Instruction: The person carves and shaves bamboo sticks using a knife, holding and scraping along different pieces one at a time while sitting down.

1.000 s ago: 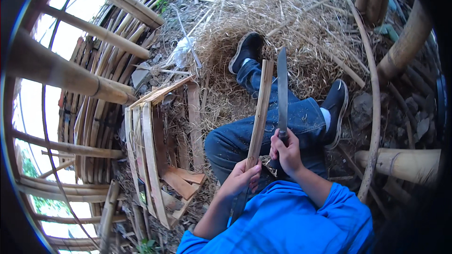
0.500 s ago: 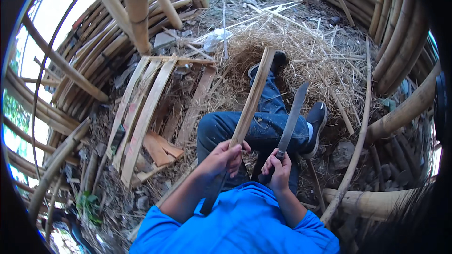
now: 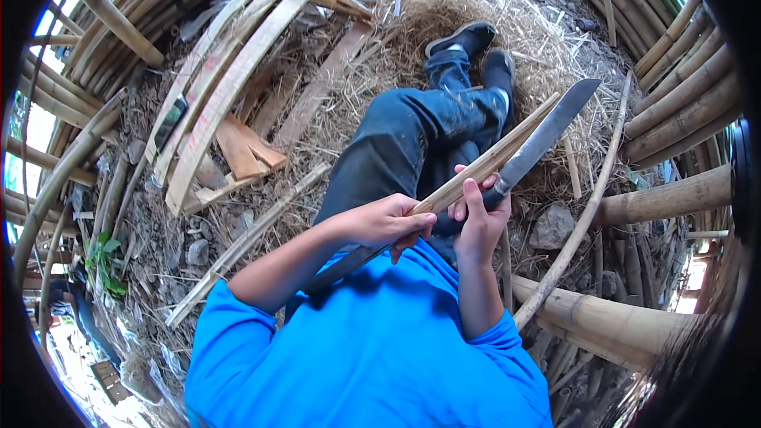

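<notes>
One bamboo strip (image 3: 483, 166) in left hand (image 3: 388, 222), one machete (image 3: 547, 133) in right hand (image 3: 478, 222).

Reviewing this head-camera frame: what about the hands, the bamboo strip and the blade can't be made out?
- Left hand: its palm and grip on the bamboo strip are hidden under its own fingers.
- Right hand: it covers the handle of the blade.
- Near end of the strip: runs under the left forearm, so its end is hidden.
- Whether the blade edge touches the strip: the two overlap, cannot tell.
</notes>
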Tool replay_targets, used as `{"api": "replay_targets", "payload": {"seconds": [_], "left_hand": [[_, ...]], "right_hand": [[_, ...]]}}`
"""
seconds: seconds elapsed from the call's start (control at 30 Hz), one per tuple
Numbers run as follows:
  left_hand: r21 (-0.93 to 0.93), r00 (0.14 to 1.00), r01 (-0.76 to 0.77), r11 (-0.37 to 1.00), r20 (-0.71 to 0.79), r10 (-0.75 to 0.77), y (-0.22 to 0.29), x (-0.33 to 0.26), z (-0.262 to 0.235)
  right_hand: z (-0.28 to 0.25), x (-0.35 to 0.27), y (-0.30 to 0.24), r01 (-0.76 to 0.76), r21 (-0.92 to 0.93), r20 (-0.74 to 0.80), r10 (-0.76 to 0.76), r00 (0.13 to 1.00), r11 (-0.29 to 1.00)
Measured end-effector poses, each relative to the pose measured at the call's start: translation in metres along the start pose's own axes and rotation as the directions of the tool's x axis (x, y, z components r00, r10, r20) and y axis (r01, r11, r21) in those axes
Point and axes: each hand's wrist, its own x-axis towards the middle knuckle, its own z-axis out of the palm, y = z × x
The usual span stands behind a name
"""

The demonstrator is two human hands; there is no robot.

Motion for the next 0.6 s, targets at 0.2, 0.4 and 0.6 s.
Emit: {"api": "replay_targets", "payload": {"seconds": [0.2, 0.4, 0.6], "left_hand": [[0.059, 0.999, 0.04, 0.997, 0.022, -0.041, -0.03, 0.01, -0.019], [0.023, 0.984, 0.167, 0.986, 0.054, -0.168, -0.057, 0.018, -0.03], [-0.16, 0.977, 0.211, 0.964, 0.037, -0.208, -0.069, 0.039, -0.034]], "right_hand": [[-0.025, 0.004, 0.012, -0.06, -0.078, -0.104, 0.052, 0.993, 0.995], [-0.052, 0.013, 0.018, -0.097, -0.146, -0.211, 0.065, 0.975, 0.984], [-0.084, 0.016, 0.021, -0.15, -0.523, -0.125, 0.099, 0.987, 0.839]]}}
